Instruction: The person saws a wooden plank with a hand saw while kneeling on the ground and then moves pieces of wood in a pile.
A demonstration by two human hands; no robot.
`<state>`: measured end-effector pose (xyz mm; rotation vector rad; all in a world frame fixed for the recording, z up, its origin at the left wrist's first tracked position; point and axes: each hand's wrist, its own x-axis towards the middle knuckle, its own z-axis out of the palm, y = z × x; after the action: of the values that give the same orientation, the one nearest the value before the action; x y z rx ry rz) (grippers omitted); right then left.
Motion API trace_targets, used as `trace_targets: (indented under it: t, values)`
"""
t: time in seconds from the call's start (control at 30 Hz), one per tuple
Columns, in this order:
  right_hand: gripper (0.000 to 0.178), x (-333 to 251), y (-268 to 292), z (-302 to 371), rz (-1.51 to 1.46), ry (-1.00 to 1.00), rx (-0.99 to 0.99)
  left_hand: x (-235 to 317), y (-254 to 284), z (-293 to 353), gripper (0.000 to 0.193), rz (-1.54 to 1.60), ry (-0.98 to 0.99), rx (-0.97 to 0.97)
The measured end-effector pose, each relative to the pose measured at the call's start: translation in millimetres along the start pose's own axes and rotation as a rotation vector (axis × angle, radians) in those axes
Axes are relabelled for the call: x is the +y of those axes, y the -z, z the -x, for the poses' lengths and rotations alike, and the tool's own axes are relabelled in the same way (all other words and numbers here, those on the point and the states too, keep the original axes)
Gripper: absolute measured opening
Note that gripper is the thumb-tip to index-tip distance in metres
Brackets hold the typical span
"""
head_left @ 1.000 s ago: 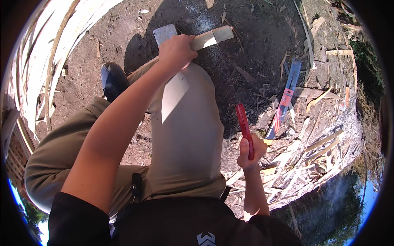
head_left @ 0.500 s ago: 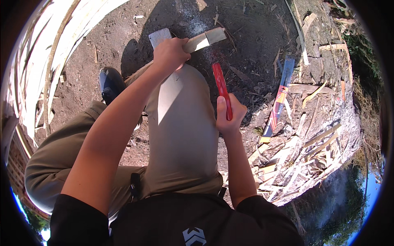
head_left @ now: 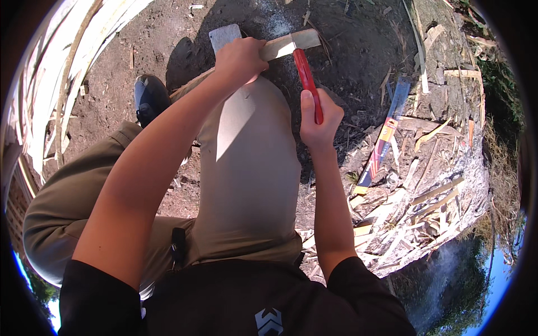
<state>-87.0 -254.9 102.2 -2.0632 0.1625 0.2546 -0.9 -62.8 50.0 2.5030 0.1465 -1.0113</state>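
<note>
Currently, head view: left hand [head_left: 238, 60] on wood strip [head_left: 280, 48], fingers clamped over it. Strip located just beyond knee [head_left: 252, 103], right end projecting free of hand. Right hand [head_left: 321, 117] grips red-handled tool [head_left: 305, 75], fingers closed around handle, thumb along side. Narrow blade overlaps strip near projecting end; contact depth cannot be told. Grey block [head_left: 224, 36] just beside left hand. White dust [head_left: 276, 22] on ground beyond strip. Long slim package [head_left: 376, 143] lies right of right hand, near wood scraps [head_left: 386, 218].
</note>
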Motion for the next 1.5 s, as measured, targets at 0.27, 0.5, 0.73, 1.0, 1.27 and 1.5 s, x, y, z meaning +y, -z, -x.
trace_targets:
  t: [0.27,0.5,0.73,1.0,1.27,1.5]
  values:
    - [0.030,-27.7,86.6,128.4,0.101,0.015,-0.048,-9.1,-7.9,3.3,0.062,0.037,0.021,0.030]
    - [0.026,13.8,3.5,13.0,-0.010,0.039,0.024,0.7,-5.4,3.6,0.061,0.082,0.043,0.023]
    - [0.027,-18.4,1.4,50.5,-0.001,-0.018,0.092,-13.0,-8.3,-0.3,0.060,-0.006,-0.060,0.086]
    - [0.025,-5.0,66.8,94.9,0.073,-0.019,-0.020,-4.0,-6.1,3.1,0.060,0.057,0.029,-0.014]
    - [0.025,20.9,21.7,41.8,0.000,0.022,0.001,-10.3,-7.2,2.8,0.058,0.015,-0.036,0.075]
    - [0.028,-6.5,70.6,132.4,0.086,-0.004,-0.024,-9.4,-11.1,5.8,0.058,0.030,-0.019,0.065]
